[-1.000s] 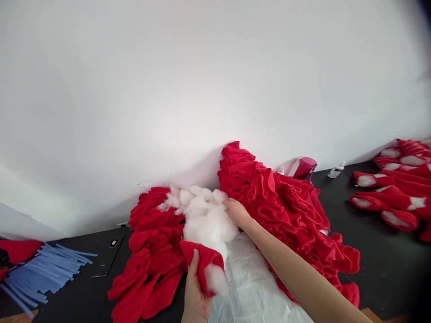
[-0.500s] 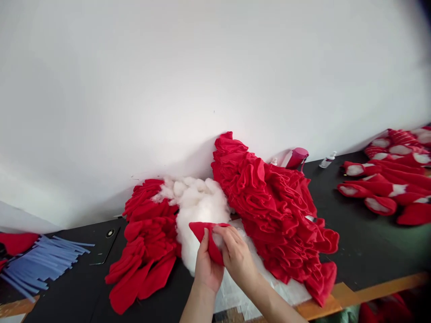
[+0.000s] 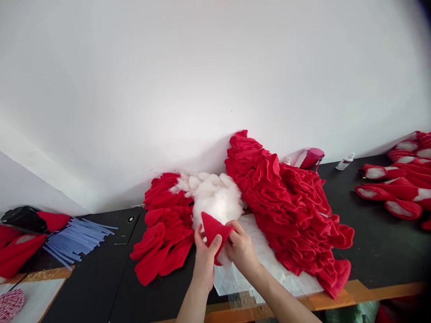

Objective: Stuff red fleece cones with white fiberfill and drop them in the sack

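A pointed red fabric piece is held between both hands in front of a fluffy white stuffing heap. My left hand grips its left side, thumb across the front. My right hand is closed at its right edge, with fingertips partly hidden at the opening, where a white tuft shows. Folded red pieces lie left of the stuffing; a tall heap of red pieces leans on the right.
A phone and blue strips lie on the left. A small bottle and a pink-lidded container stand near the wall. Stuffed red pieces lie far right; striped yarn is at the lower left.
The view has shifted left, showing more of the table's left end. The red piece has turned more upright in my hands, and its opening now faces away to the lower right.
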`<act>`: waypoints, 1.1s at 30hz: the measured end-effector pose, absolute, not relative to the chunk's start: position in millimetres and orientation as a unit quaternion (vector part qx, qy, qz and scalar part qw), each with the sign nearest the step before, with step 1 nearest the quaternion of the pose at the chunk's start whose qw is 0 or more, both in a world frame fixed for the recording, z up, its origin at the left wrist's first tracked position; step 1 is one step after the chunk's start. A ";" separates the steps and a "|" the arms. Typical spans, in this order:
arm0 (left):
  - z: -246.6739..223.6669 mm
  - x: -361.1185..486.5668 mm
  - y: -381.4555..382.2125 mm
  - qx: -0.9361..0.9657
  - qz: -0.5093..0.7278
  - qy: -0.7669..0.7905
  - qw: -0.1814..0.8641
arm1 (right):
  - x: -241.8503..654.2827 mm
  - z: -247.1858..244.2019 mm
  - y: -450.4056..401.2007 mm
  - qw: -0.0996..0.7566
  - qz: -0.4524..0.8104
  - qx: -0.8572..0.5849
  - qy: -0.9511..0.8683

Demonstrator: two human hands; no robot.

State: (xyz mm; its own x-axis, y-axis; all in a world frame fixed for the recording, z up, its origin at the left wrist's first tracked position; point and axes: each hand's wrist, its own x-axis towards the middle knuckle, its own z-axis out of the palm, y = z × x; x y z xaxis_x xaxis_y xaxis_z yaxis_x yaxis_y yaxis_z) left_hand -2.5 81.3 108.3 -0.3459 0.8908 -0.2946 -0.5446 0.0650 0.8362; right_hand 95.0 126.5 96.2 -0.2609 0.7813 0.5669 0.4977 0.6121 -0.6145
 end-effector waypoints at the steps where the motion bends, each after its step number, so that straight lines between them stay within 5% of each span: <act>1: 106.7 -6.7 77.2 0.214 0.664 0.510 0.503 | 94.3 99.1 124.0 0.449 0.165 -0.403 -0.780; 6: 97.0 -30.8 64.3 0.355 0.639 0.564 0.384 | 100.4 129.3 103.6 0.410 0.322 -0.320 -0.791; 11: 100.8 -38.3 59.6 0.330 0.647 0.625 0.286 | 95.1 124.6 80.0 0.454 0.549 -0.377 -0.593; 18: 106.9 -20.6 42.1 0.339 0.647 0.582 0.358 | 76.2 95.1 88.5 0.523 0.337 -0.535 -0.572; 23: 102.8 -27.7 29.8 0.354 0.610 0.488 0.514 | 80.3 97.1 92.8 0.527 0.365 -0.544 -0.541; 29: 91.2 -38.7 36.1 0.335 0.630 0.591 0.377 | 72.4 96.3 61.2 0.506 0.447 -0.449 -0.585; 33: 89.4 -37.6 40.0 0.337 0.623 0.612 0.352 | 73.7 85.8 48.2 0.499 0.345 -0.433 -0.667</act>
